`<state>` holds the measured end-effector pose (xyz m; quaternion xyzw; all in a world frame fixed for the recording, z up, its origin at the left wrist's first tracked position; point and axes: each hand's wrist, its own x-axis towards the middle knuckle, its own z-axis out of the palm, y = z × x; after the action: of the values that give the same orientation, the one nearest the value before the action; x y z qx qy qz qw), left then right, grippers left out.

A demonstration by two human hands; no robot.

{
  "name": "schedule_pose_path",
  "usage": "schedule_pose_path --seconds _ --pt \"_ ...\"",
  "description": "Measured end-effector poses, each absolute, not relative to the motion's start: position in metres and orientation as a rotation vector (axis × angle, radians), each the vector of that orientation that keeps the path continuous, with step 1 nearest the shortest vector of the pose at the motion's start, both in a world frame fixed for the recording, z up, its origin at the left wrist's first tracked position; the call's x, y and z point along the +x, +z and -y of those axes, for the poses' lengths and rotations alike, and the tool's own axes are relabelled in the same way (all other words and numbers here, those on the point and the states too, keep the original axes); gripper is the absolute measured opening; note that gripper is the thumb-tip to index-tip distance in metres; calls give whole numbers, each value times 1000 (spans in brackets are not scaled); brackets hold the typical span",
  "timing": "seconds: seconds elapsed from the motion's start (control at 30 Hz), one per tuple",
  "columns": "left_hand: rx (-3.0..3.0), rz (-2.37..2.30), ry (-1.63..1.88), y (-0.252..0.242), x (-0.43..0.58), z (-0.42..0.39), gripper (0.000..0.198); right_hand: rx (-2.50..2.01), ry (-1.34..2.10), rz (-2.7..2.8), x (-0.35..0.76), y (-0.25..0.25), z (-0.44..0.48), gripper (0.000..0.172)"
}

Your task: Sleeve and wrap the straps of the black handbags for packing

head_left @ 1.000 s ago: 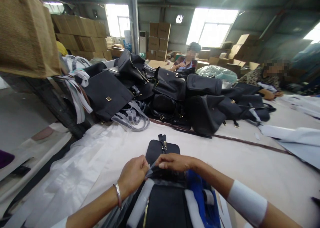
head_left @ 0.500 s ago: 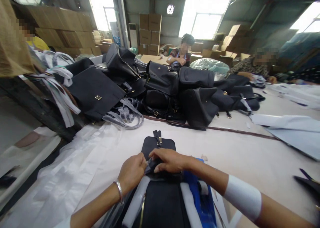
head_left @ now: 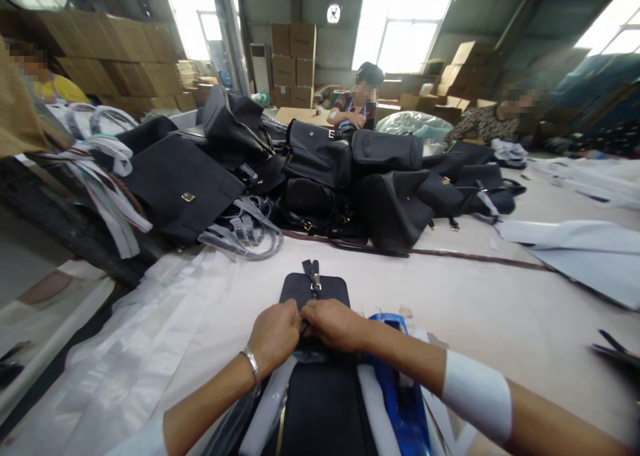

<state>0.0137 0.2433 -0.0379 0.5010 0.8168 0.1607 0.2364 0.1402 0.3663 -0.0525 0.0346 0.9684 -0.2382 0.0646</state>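
A black bag (head_left: 323, 403) with a gold zip lies in front of me, its flap (head_left: 334, 289) with a small buckled strap (head_left: 314, 279) pointing away. White foam-like strips (head_left: 373, 403) run along both sides of it. My left hand (head_left: 276, 333), with a silver bracelet, is closed in a pinch over the bag's upper part. Fingertips of my right hand (head_left: 333, 324) meet it there, also pinched. Between them shows a thin dark piece, mostly hidden by the fingers; its kind is unclear. A blue plastic tool (head_left: 400, 376), perhaps a tape dispenser, lies beneath my right forearm.
A heap of black bags (head_left: 320, 156) spans the table's far side. White wrapping sheets (head_left: 125, 356) lie at left, pale sheets (head_left: 580, 243) at right. White straps (head_left: 113, 196) hang on the left. Other people (head_left: 363, 103) sit beyond the heap, and cardboard boxes (head_left: 295, 63) are stacked behind.
My hands have come together, fingertips meeting over the bag. My right fingers, spread before, are now pinched. The clear film seen at my left fingers is now mostly hidden. The view shifted slightly.
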Motion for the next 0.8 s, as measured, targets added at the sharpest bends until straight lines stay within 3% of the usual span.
schedule_pose_path --seconds 0.13,0.23,0.4,0.63,0.8 --pt "1365 -2218 452 -40 7 -240 18 286 -1031 -2864 146 -54 -377 26" --pt "1365 -2215 471 -42 3 -238 17 366 -1257 -2768 146 -55 -380 17" --pt "1352 -2213 476 -47 3 -242 16 439 -1280 -2740 131 -59 -372 9" --pt "1243 -2162 518 -55 -3 -242 14 488 -1152 -2807 145 -54 -376 16" --pt "1130 -2056 575 -69 -9 -243 10 275 -652 -2938 159 -58 -367 15"
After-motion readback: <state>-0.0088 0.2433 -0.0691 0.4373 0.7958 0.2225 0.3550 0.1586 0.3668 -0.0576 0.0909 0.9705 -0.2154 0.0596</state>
